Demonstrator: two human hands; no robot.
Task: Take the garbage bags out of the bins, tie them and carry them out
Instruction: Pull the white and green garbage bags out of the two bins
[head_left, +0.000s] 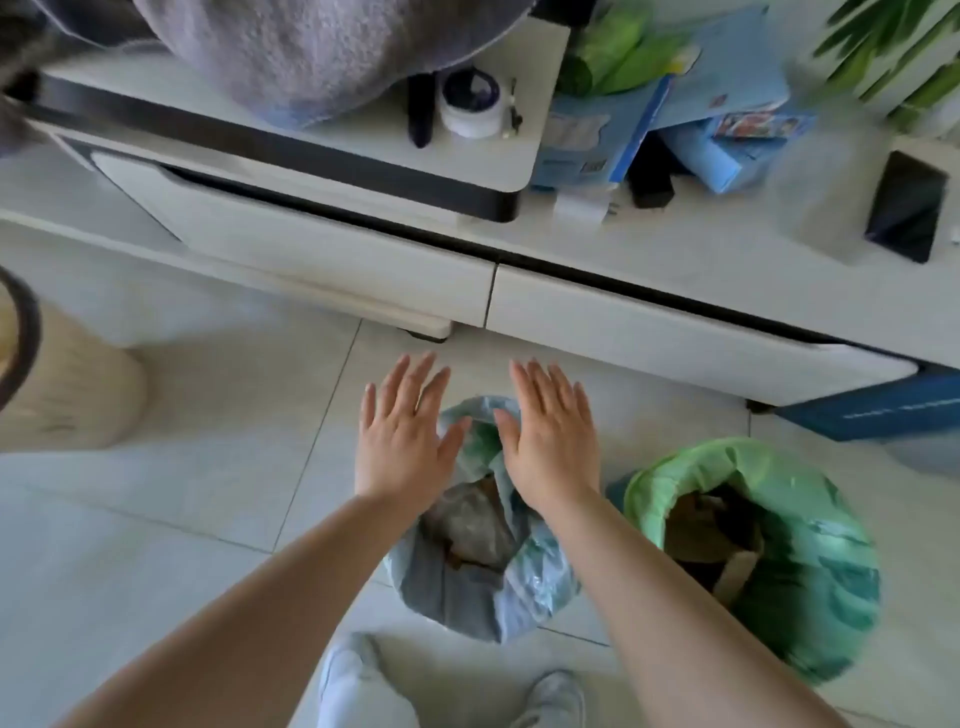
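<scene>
We held both hands flat and empty over the first of two bins on the pale tiled floor (156, 519), palms down. Our left hand (402, 436) had its fingers stretched wide apart, gripping nothing, and hung above the left edge of the pale blue garbage bag (483, 587). Our right hand (553, 441) had its fingers straight and closer together, likewise gripping nothing, above the same bag's right edge. Whether either palm touched the plastic could not be told from above. The blue bag stood open in front of us, brown and grey rubbish showing in its mouth, with our two pale shoes (353, 680) just below it. Just beside it to the right stood the green garbage bag (800, 571), its rim folded over the bin's edge, open, with brown cardboard scraps inside. Both bags sat near the foot of a long white cabinet (675, 322) with dark seams. On the cabinet's raised shelf lay a grey towel (311, 47), a white jar with a dark lid (472, 106) and a dark stick-shaped object beside it. Farther right, blue cartons (727, 104) and green bags were heaped together, near a dark phone (906, 208) on the cabinet's top. The frame was slightly blurred
</scene>
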